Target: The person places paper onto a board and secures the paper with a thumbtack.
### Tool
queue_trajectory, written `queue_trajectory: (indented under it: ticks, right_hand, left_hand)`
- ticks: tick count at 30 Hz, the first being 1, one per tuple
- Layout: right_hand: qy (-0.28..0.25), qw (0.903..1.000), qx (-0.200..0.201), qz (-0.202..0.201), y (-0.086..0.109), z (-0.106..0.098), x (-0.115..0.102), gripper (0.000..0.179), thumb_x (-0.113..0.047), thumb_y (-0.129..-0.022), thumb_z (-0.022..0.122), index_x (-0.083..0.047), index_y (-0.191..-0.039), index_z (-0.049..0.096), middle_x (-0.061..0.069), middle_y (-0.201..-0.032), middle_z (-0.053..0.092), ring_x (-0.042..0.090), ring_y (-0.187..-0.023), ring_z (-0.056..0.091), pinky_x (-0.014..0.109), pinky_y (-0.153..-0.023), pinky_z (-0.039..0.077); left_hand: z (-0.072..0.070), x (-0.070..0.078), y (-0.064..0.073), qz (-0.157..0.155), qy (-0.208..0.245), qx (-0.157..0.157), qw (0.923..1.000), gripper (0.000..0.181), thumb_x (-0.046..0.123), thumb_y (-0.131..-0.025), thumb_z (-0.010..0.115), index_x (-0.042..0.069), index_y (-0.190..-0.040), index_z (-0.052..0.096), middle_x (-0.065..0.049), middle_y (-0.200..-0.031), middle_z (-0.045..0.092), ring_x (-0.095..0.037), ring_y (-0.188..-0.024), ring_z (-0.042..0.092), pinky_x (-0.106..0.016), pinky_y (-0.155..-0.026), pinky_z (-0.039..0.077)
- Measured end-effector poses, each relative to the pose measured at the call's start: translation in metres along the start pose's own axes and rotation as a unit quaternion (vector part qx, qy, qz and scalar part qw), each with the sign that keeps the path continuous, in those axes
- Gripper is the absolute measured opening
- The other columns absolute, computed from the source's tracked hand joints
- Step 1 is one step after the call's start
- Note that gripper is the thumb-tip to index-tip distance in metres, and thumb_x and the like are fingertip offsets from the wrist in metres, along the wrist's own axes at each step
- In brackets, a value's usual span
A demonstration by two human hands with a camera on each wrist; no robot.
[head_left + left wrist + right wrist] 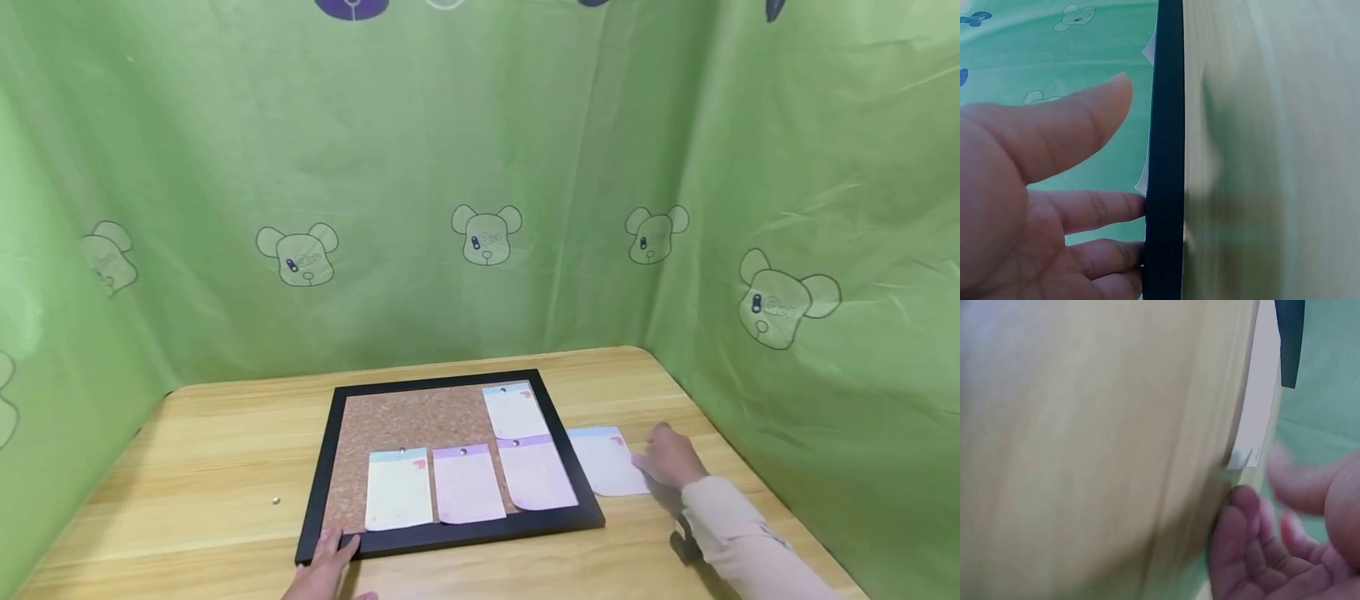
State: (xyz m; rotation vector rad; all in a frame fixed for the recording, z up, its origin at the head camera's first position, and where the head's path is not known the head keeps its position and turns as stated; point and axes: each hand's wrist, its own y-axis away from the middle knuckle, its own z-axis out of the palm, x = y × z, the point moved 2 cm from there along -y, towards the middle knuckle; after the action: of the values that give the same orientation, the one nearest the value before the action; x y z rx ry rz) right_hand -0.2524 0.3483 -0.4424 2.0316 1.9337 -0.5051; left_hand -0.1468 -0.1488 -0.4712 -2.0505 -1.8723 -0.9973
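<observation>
A cork board (412, 417) in a black frame (1165, 150) lies flat on the wooden table. My left hand (322, 571) rests its fingertips on the near left corner of that frame, thumb held apart. Right of the board lies a loose white note sheet (603, 462) with a blue top band, its left edge meeting the frame. My right hand (671, 457) is at the sheet's right edge. In the right wrist view its fingers curve loosely beside the sheet's corner (1244, 459), with a gap between thumb and fingers.
Several notes are pinned on the board: a blue-topped one (399, 492) at lower left, purple-topped ones (468, 487) beside it, and another blue-topped note (516, 415) at upper right. A small silver pin (276, 501) lies on the table left of the board. Green curtains (420, 167) enclose the table.
</observation>
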Motion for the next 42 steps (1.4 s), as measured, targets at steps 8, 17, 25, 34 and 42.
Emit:
queue_trajectory:
  ticks: [8, 17, 25, 34, 42]
  right_hand:
    - [0.066, 0.9966, -0.05, -0.006, 0.006, 0.005, -0.007, 0.054, -0.037, -0.075, 0.08, 0.01, -0.088, 0.055, 0.015, -0.077, 0.059, 0.03, -0.07, 0.058, 0.048, -0.068, 0.052]
    - [0.039, 0.9984, -0.039, -0.013, 0.0, 0.003, -0.003, 0.034, -0.015, -0.072, 0.08, 0.008, -0.084, 0.057, 0.011, -0.075, 0.058, 0.029, -0.07, 0.057, 0.045, -0.067, 0.052]
    - [-0.081, 0.9967, -0.008, -0.007, -0.006, 0.006, 0.002, 0.051, -0.005, -0.083, 0.07, 0.016, -0.12, 0.042, 0.025, -0.092, 0.062, 0.036, -0.082, 0.061, 0.049, -0.075, 0.052]
    - [-0.093, 0.9917, 0.088, -0.007, -0.014, 0.001, -0.014, 0.022, -0.015, -0.095, 0.058, 0.007, -0.096, 0.058, 0.02, -0.087, 0.064, 0.035, -0.082, 0.06, 0.048, -0.074, 0.05]
    - [-0.113, 0.989, 0.096, -0.007, -0.02, 0.002, -0.038, 0.021, -0.016, -0.094, 0.06, 0.003, -0.087, 0.059, 0.009, -0.074, 0.06, 0.025, -0.071, 0.054, 0.036, -0.063, 0.044]
  left_hand:
    - [0.002, -0.003, -0.001, 0.004, 0.003, 0.004, 1.0, 0.083, 0.041, -0.075, 0.082, -0.015, -0.129, 0.05, -0.044, -0.14, 0.03, -0.061, -0.133, 0.017, -0.079, -0.096, 0.019]
    - [0.0, 0.0, 0.0, 0.009, 0.008, -0.004, 0.9999, 0.082, 0.04, -0.077, 0.08, -0.015, -0.129, 0.05, -0.045, -0.14, 0.029, -0.061, -0.133, 0.017, -0.079, -0.095, 0.02]
    - [0.0, -0.001, 0.001, 0.008, 0.019, -0.001, 0.9998, 0.082, 0.039, -0.078, 0.081, -0.015, -0.13, 0.049, -0.045, -0.141, 0.028, -0.061, -0.133, 0.015, -0.077, -0.097, 0.02]
    - [0.0, -0.002, 0.0, 0.02, 0.026, 0.006, 0.9994, 0.082, 0.038, -0.076, 0.082, -0.016, -0.13, 0.049, -0.044, -0.141, 0.028, -0.061, -0.133, 0.016, -0.069, -0.1, 0.03]
    - [0.002, -0.003, 0.0, 0.006, 0.034, -0.004, 0.9994, 0.082, 0.038, -0.078, 0.081, -0.015, -0.131, 0.048, -0.044, -0.142, 0.026, -0.06, -0.134, 0.013, -0.07, -0.102, 0.026]
